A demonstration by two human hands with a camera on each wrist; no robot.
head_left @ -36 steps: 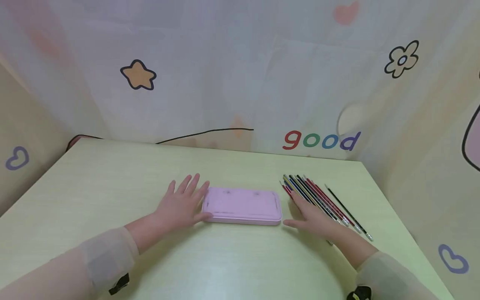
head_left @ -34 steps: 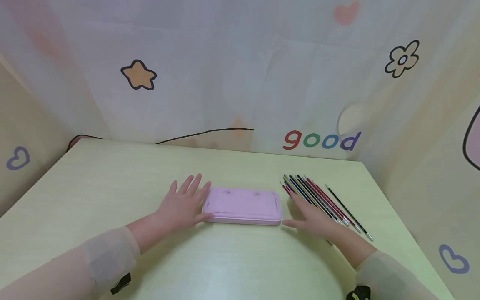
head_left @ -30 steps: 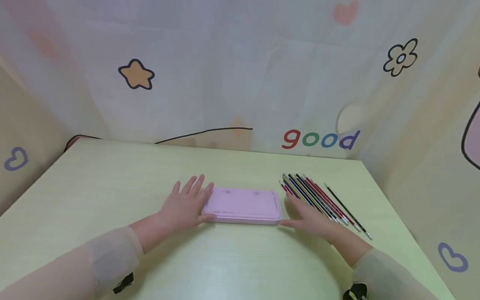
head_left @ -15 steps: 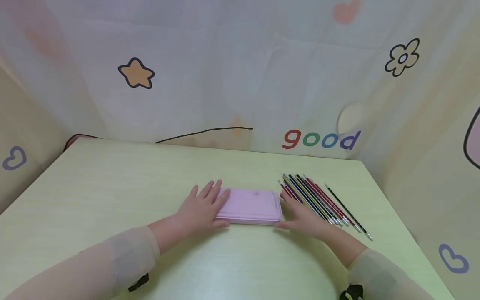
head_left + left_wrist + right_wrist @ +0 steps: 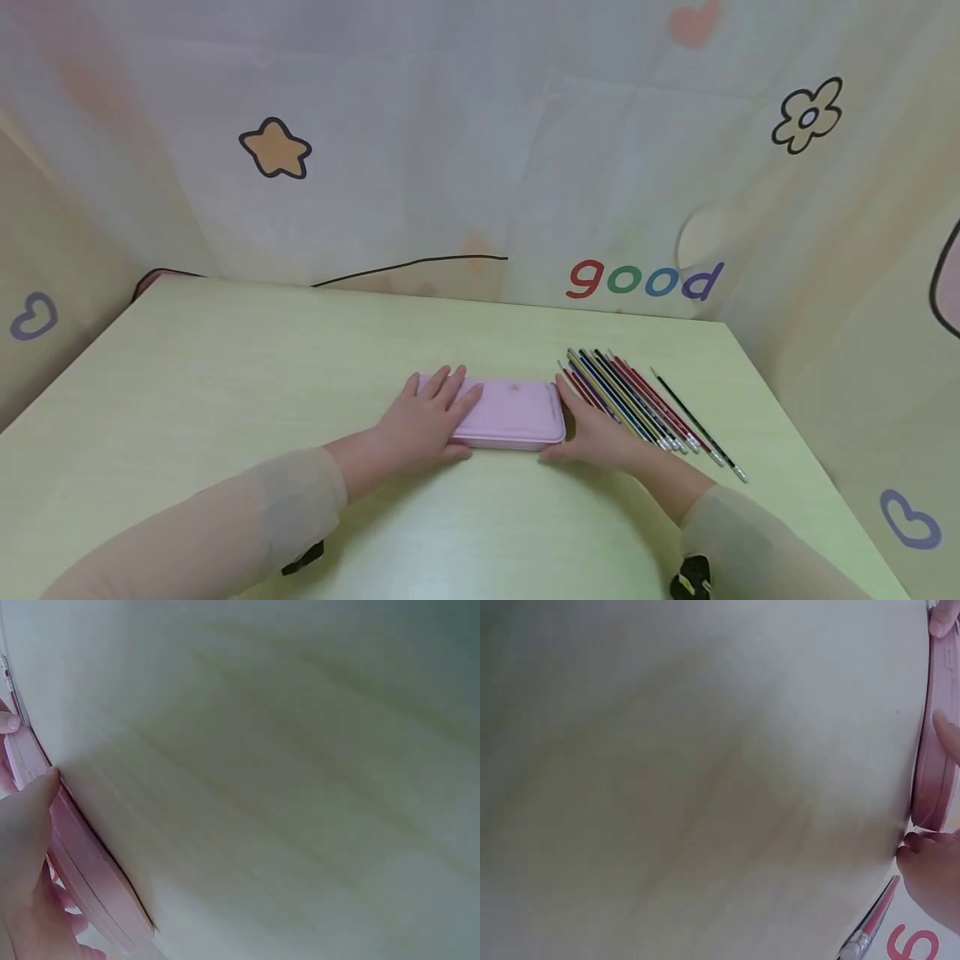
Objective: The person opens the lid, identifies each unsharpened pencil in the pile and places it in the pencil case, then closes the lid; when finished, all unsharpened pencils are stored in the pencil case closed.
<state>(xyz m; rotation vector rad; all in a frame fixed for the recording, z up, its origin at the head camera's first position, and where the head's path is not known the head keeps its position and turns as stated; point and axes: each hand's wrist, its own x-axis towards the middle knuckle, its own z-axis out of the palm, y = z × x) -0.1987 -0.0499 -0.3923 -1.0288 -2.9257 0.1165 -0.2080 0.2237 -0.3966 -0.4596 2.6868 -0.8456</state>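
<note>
**Two hands close in on a pink pencil case**

From the head camera we see a pink pencil case [image 5: 510, 412] lying flat, mid-table, on a pale green table [image 5: 225, 375]. Our left hand [image 5: 427, 421] rests flat on its left end, fingers straight and together. Our right hand [image 5: 592, 429] touches its right end, fingers straight, thumb at the front corner. A row of pencils [image 5: 645, 408] lies just right of that hand, partly hidden by it. A cartoon-printed curtain [image 5: 480, 150] hangs behind.

The left wrist camera shows the case's edge [image 5: 82, 862] beside our thumb. The right wrist camera shows its rim [image 5: 934, 735] and one pencil [image 5: 870, 926].

A second earlier, both hands lay beside the case, farther apart.
</note>
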